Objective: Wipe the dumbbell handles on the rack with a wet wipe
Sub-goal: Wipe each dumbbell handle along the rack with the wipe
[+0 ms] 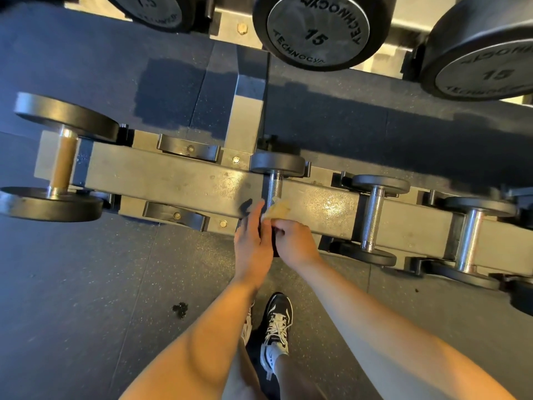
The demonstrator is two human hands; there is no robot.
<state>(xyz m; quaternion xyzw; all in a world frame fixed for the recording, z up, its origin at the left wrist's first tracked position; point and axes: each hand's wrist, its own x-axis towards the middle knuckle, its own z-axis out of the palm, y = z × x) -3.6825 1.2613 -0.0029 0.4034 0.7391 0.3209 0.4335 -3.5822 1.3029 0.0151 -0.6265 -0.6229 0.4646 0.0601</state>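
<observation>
A small dumbbell lies across the lower rack rail (pixel 178 180), its knurled steel handle (pixel 274 186) showing above my hands. My right hand (pixel 294 241) pinches a yellowish wet wipe (pixel 278 210) against the near end of that handle. My left hand (pixel 252 241) rests with straight fingers beside the handle, over the dumbbell's near head, which is mostly hidden. To the right sit two more dumbbells with steel handles (pixel 372 217) (pixel 470 241). A larger dumbbell with a brownish handle (pixel 62 163) lies at the left end.
Two empty black saddles (pixel 187 150) (pixel 174 216) sit on the rail left of my hands. Big 15-marked dumbbell heads (pixel 317 30) (pixel 487 53) hang on the upper shelf. My shoe (pixel 277 327) stands on the speckled rubber floor (pixel 86 284) below.
</observation>
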